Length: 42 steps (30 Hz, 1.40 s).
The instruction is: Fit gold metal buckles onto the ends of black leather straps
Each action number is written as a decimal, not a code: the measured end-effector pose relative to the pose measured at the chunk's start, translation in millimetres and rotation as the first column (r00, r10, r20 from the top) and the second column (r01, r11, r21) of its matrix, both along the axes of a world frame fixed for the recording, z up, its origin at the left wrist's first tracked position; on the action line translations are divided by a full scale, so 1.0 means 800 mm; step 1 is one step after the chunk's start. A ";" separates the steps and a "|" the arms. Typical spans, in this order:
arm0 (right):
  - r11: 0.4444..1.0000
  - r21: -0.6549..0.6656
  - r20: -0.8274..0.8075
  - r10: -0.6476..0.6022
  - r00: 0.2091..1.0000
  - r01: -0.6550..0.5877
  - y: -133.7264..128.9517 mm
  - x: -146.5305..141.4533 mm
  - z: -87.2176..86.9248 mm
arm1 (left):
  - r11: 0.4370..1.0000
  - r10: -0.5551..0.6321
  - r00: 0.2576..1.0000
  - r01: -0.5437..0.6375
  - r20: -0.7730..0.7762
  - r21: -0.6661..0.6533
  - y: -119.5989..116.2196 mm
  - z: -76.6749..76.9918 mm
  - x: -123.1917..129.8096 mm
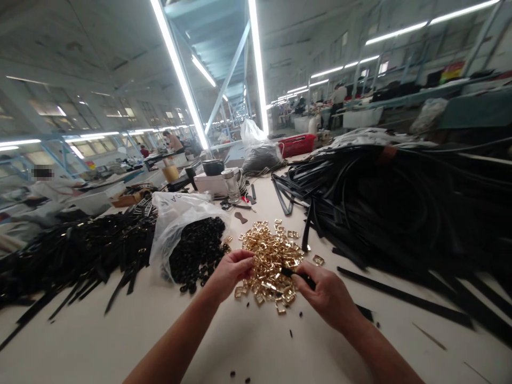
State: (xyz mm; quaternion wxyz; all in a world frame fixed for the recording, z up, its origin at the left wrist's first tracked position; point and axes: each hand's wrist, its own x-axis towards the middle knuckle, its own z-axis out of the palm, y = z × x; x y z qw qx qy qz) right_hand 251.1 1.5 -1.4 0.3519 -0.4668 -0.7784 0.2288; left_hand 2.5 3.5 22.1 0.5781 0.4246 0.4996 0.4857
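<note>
A heap of gold metal buckles [269, 248] lies on the pale table between my hands. My right hand [326, 290] is closed around a black strap [307, 278], whose end points left over the heap. At the heap's left edge is my left hand [232, 272], its thumb and fingers pinched together; what they hold, if anything, I cannot make out. Left of that hand, a white plastic bag [162, 234] lies open with small black loops [196, 245] spilling out of it.
Long black straps [372, 213] are piled along the right. Finished-looking black straps with gold parts [92, 250] cover the left. Behind the heap stand a glass jar [231, 186], a white box [210, 184], a filled clear bag [260, 154] and a red basket [296, 145]. People work farther back.
</note>
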 end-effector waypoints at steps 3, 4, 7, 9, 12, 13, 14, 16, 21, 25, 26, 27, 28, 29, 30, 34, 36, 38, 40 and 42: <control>0.999 -0.033 -0.099 0.031 0.995 -0.035 -0.003 -0.001 0.003 | 0.999 0.018 0.981 -0.011 0.195 -0.036 0.000 0.000 0.030; 0.998 -0.041 -0.124 0.040 0.991 -0.046 -0.004 -0.002 0.004 | 0.999 0.024 0.969 -0.013 0.245 -0.046 -0.001 -0.001 0.038; 0.995 -0.072 -0.187 0.058 0.981 -0.072 -0.009 -0.005 0.008 | 0.997 0.037 0.941 -0.014 0.336 -0.070 -0.005 -0.008 0.050; 0.993 -0.089 -0.217 0.062 0.974 -0.083 -0.011 -0.006 0.011 | 0.997 0.046 0.936 -0.024 0.350 -0.068 -0.007 -0.012 0.051; 0.993 -0.094 -0.224 0.041 0.974 -0.064 -0.011 -0.005 0.012 | 0.998 0.055 0.944 -0.055 0.325 -0.008 -0.010 -0.015 0.048; 0.994 -0.092 -0.223 0.029 0.974 -0.051 -0.010 -0.005 0.012 | 0.998 0.050 0.953 -0.062 0.300 0.031 -0.010 -0.016 0.047; 0.995 -0.090 -0.223 0.016 0.975 -0.037 -0.009 -0.005 0.011 | 0.996 0.039 0.962 -0.061 0.270 0.072 -0.011 -0.016 0.047; 0.996 -0.085 -0.222 -0.005 0.975 -0.014 -0.008 -0.006 0.009 | 0.989 0.019 0.978 -0.049 0.210 0.137 -0.013 -0.015 0.049; 0.998 -0.063 -0.229 0.014 0.973 -0.029 -0.012 -0.016 0.007 | 0.988 -0.025 0.981 -0.005 0.195 0.152 -0.018 -0.012 0.057; 0.996 -0.031 -0.262 0.077 0.962 -0.088 -0.018 -0.020 0.009 | 0.996 -0.015 0.969 -0.006 0.245 0.085 -0.019 -0.010 0.059; 0.994 -0.024 -0.269 0.094 0.958 -0.105 -0.018 -0.020 0.009 | 0.998 -0.007 0.967 -0.008 0.254 0.057 -0.019 -0.010 0.059; 0.992 -0.015 -0.277 0.113 0.954 -0.123 -0.019 -0.020 0.009 | 0.999 0.002 0.965 -0.010 0.262 0.030 -0.019 -0.010 0.059; 0.990 -0.006 -0.285 0.131 0.950 -0.139 -0.019 -0.020 0.008 | 1.000 0.007 0.963 -0.010 0.270 0.010 -0.019 -0.010 0.059; 0.989 0.002 -0.291 0.145 0.946 -0.150 -0.019 -0.019 0.008 | 1.000 0.008 0.960 -0.007 0.281 -0.005 -0.019 -0.011 0.059; 0.988 0.009 -0.295 0.153 0.943 -0.157 -0.020 -0.020 0.007 | 1.000 0.008 0.956 -0.004 0.294 -0.015 -0.019 -0.011 0.059; 0.988 0.013 -0.288 0.153 0.945 -0.156 -0.021 -0.021 0.005 | 0.999 0.012 0.935 0.004 0.354 -0.045 -0.020 -0.014 0.062; 0.990 0.009 -0.275 0.137 0.951 -0.140 -0.021 -0.022 0.006 | 0.999 0.001 0.927 0.016 0.375 -0.044 -0.021 -0.014 0.064; 0.993 0.003 -0.264 0.116 0.957 -0.120 -0.021 -0.021 0.007 | 0.999 -0.031 0.929 0.045 0.368 -0.028 -0.023 -0.014 0.066; 0.994 -0.003 -0.260 0.107 0.960 -0.112 -0.021 -0.021 0.009 | 0.998 -0.064 0.940 0.070 0.335 -0.006 -0.026 -0.012 0.068; 0.994 -0.005 -0.262 0.107 0.959 -0.112 -0.022 -0.022 0.008 | 0.997 -0.074 0.955 0.069 0.288 0.026 -0.029 -0.011 0.071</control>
